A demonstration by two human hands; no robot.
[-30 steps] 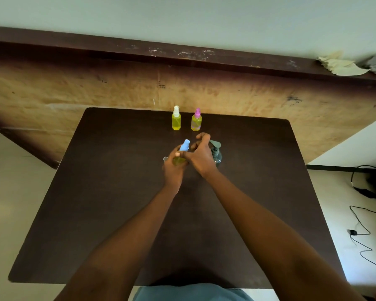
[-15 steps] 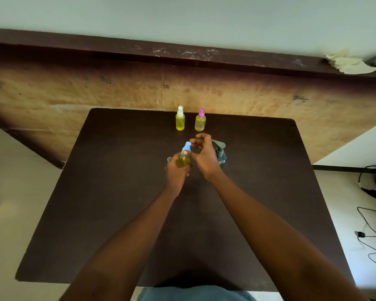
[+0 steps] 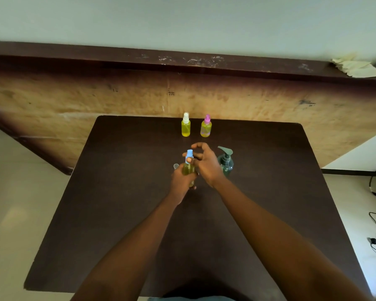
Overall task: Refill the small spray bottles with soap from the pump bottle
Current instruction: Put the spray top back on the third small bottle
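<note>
The blue-headed spray bottle [image 3: 188, 169] is at the middle of the table [image 3: 117, 192], with the left hand [image 3: 181, 180] clamped round its body. At its 2 o'clock the right hand [image 3: 206, 165] has its fingers curled and apart; whether they pinch the head I cannot tell. Probably the head is being screwed on; next, the clear cap [image 3: 175, 166] at 9 o'clock needs fitting. The bottle's base is hidden.

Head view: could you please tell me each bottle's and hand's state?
White-capped yellow spray bottle: upright, capped.
Pink-capped yellow spray bottle: upright, capped.
Blue-capped yellow spray bottle: capped, in left hand.
Dark green pump bottle: upright, untouched.
Right hand: beside blue cap, contact unclear.
</note>
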